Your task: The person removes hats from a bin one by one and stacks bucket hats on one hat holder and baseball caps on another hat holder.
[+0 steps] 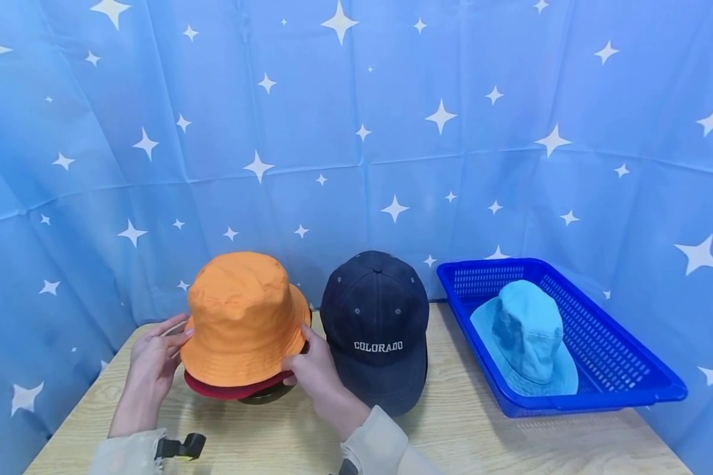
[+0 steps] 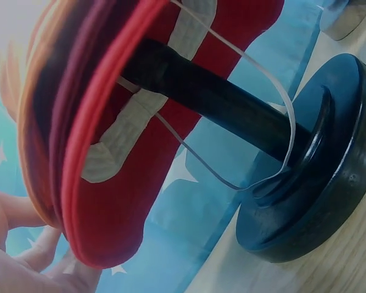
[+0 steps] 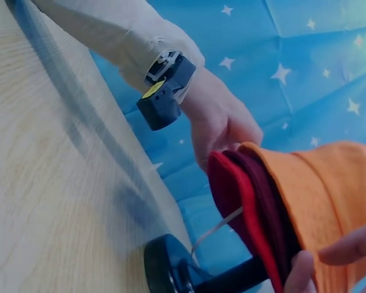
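In the head view an orange bucket hat (image 1: 240,310) sits as the outermost of a stack. Beneath it show a dark maroon brim (image 3: 271,207) and a red hat (image 2: 119,232) with a thin white chin cord (image 2: 280,91). A black hat stand (image 2: 232,116) with a round base carries the stack. At the brim's left side, my left hand (image 1: 154,359) holds the edge with its fingers. My right hand (image 1: 321,379) pinches the orange brim at the right, thumb on top and fingers underneath. The inside of the orange hat is hidden.
A navy cap lettered COLORADO (image 1: 374,323) stands right beside the stack. Farther right, a blue plastic basket (image 1: 624,343) contains a light blue bucket hat (image 1: 529,336). A blue star-patterned curtain (image 1: 356,132) hangs behind the wooden table (image 1: 451,422).
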Motion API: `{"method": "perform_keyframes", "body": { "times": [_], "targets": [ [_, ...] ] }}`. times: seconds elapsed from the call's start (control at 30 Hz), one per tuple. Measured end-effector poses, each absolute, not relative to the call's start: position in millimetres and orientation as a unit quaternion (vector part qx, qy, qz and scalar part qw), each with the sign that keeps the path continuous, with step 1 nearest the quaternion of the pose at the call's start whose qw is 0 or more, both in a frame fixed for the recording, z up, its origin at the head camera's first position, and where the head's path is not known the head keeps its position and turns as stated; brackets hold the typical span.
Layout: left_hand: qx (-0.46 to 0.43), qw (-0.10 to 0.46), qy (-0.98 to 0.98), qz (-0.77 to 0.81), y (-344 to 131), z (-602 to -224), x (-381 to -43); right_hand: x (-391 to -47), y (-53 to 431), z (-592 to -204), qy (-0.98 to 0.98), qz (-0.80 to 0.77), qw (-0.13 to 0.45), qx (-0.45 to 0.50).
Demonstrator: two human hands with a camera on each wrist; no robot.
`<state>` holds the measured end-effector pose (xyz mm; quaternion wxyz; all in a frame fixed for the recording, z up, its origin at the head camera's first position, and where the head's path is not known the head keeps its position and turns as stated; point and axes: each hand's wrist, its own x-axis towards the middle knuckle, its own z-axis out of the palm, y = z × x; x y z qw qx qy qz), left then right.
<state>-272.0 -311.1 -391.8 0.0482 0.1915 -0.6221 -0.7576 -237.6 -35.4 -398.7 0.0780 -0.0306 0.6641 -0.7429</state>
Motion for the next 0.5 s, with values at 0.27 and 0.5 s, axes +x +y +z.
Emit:
{"method": "perform_keyframes", "body": {
  "times": [0.27, 0.5],
  "targets": [
    [0.197, 0.053, -0.693, -0.691, -306.9, -386.0, -269.0, -233.6, -27.0, -388.9, 0.727, -0.679, 0.073, -0.075],
    [0.194, 0.083, -0.757, -0.619, -295.4, -371.0, -262.1, -232.0, -11.1, -374.1, 0.801, -0.573, 0.091, -0.151]
  ]
}}
